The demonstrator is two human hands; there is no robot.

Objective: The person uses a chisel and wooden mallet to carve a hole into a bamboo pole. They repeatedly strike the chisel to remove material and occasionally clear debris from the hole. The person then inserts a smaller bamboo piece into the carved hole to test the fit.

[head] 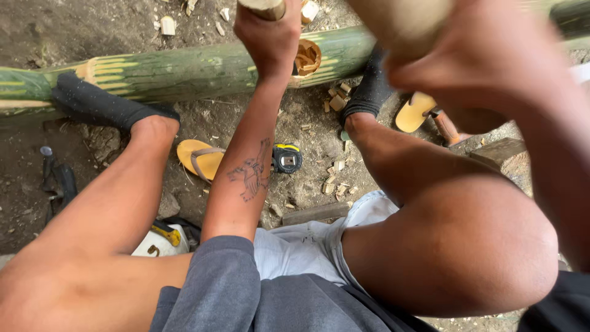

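Your left hand [268, 37] gripped a wooden handle [264, 7] at twelve o'clock over the bamboo pole [184, 71]; your right hand [485, 61] clutched a mallet [399, 24], socked feet bracing it.

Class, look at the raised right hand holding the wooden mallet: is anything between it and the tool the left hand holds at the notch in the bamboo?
Nothing visible does. The right hand holds the wooden mallet raised, close to the camera; the left hand grips a wooden-handled tool beside the notch in the bamboo pole.

bamboo pole [184, 71]: green, smooth, glossy | wood chips [337, 101]: pale, rough | ground [92, 24]: matt dirt
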